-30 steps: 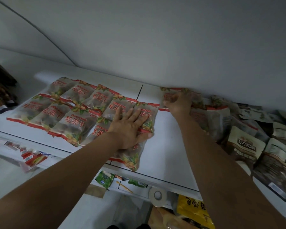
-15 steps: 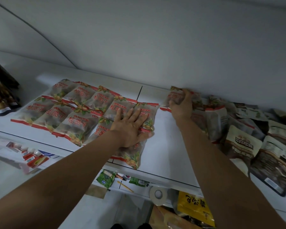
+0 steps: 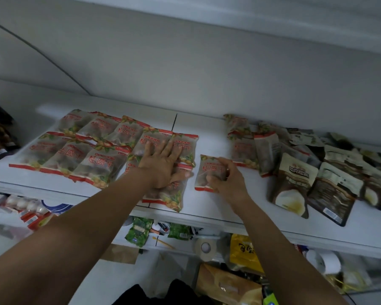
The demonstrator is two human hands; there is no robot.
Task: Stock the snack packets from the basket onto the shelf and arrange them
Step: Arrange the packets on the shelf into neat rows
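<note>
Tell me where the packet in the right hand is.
Head view, centre: the packet, gripped by the right hand, sits on the shelf between the left hand and the jumbled pile on the right.

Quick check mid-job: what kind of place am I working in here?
Probably a small shop or stockroom: identical red-trimmed snack packets laid in rows on a white shelf, brown pouches beside them, more packaged goods below.
</note>
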